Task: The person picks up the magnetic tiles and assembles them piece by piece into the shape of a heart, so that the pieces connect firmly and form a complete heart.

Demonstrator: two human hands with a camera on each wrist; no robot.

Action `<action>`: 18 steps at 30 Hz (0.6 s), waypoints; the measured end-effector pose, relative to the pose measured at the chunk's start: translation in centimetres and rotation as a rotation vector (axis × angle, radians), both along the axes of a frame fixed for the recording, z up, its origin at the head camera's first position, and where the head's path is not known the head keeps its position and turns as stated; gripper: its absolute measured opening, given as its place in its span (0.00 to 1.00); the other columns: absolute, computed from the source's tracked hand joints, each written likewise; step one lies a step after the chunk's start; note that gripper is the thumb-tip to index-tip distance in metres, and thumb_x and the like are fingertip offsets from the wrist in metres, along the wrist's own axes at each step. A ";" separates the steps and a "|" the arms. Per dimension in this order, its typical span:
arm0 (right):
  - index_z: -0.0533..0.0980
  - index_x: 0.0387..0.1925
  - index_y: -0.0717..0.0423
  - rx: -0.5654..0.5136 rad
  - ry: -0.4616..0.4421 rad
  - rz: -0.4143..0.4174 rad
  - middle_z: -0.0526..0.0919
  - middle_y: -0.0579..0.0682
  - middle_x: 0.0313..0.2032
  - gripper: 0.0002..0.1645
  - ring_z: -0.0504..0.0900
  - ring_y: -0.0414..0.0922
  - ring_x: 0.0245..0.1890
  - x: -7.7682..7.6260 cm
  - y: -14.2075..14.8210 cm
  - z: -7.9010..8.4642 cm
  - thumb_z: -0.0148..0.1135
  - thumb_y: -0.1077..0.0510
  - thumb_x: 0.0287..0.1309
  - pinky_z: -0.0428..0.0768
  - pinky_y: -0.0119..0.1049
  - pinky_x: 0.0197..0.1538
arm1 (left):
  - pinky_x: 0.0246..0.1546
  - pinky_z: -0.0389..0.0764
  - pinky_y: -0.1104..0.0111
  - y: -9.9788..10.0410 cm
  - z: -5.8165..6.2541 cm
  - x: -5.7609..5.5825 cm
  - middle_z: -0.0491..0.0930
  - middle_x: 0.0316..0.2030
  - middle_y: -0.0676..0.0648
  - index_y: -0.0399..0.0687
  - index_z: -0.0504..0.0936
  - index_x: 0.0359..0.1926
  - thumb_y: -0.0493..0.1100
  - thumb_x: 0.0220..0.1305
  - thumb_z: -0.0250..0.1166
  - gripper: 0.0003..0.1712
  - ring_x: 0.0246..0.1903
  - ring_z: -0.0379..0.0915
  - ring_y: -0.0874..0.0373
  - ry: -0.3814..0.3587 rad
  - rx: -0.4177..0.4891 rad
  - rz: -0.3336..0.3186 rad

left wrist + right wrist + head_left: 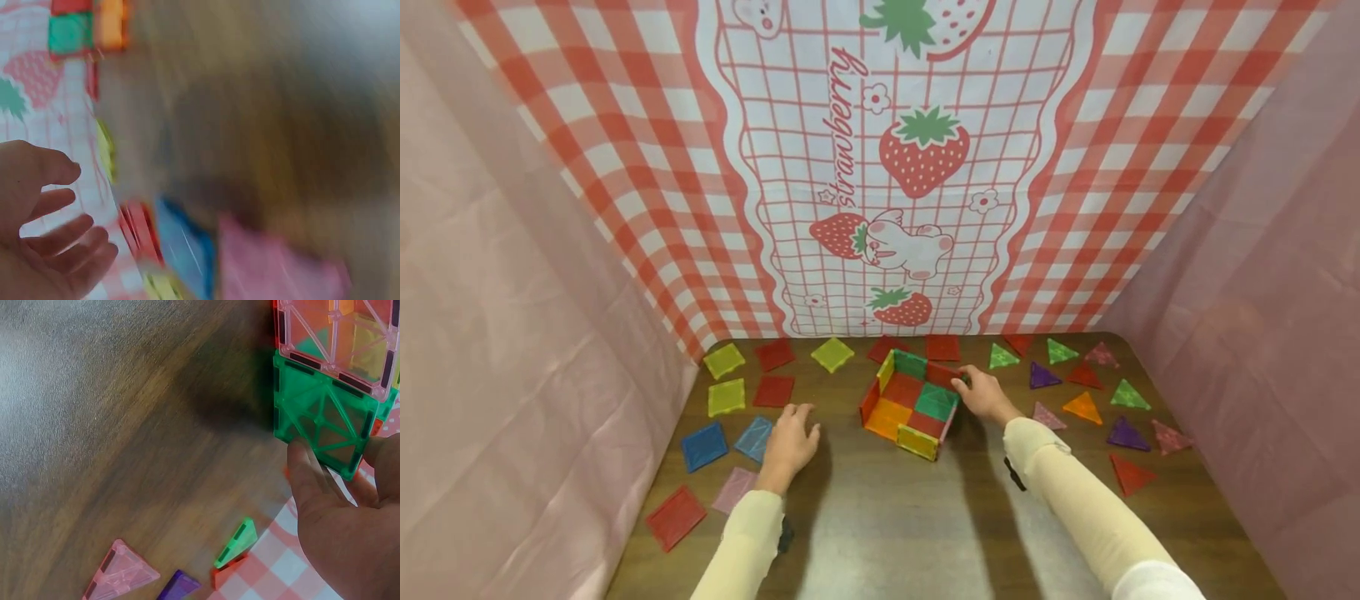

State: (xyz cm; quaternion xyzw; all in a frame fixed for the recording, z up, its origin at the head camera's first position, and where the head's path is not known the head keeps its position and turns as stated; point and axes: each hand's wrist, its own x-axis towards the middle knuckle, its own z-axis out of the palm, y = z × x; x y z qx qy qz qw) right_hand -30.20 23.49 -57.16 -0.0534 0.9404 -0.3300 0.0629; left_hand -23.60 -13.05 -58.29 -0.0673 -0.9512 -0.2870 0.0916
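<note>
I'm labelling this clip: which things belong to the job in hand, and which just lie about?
In the job:
green tile, pinched by the right hand
open tile box

Apparently just lying about:
loose square tiles
loose triangular tiles

We see a brown wood-grain table (887, 500) with rounded far corners and pale light glinting on its surface. Behind it hangs a red-and-white checked cloth (617, 125) printed with strawberries and flowers; plain pinkish drapes (490, 292) wall us in on both sides.
</note>
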 end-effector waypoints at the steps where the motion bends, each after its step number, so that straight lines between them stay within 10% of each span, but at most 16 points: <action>1: 0.66 0.67 0.68 0.005 0.001 0.002 0.75 0.71 0.62 0.29 0.73 0.68 0.63 -0.1 0.0 -0.1 0.50 0.52 0.77 0.72 0.62 0.64 | 0.44 0.83 0.46 -1.3 0.2 0.5 0.80 0.47 0.33 0.35 0.81 0.54 0.37 0.62 0.69 0.20 0.45 0.81 0.36 -0.001 -0.065 0.034; 8: 0.66 0.67 0.69 0.029 0.025 -0.004 0.73 0.73 0.63 0.29 0.72 0.69 0.64 -0.2 0.4 -0.1 0.49 0.52 0.77 0.71 0.63 0.64 | 0.58 0.74 0.39 -7.3 0.0 1.3 0.66 0.64 0.21 0.33 0.74 0.65 0.47 0.65 0.69 0.33 0.62 0.67 0.25 -0.196 -0.262 0.055; 18: 0.67 0.67 0.68 0.039 0.012 0.014 0.75 0.72 0.62 0.29 0.74 0.68 0.63 -0.2 -0.1 -0.3 0.51 0.52 0.76 0.74 0.62 0.63 | 0.60 0.72 0.38 -8.2 -1.3 -0.3 0.68 0.63 0.21 0.34 0.72 0.66 0.49 0.67 0.68 0.33 0.61 0.68 0.25 -0.344 -0.319 0.017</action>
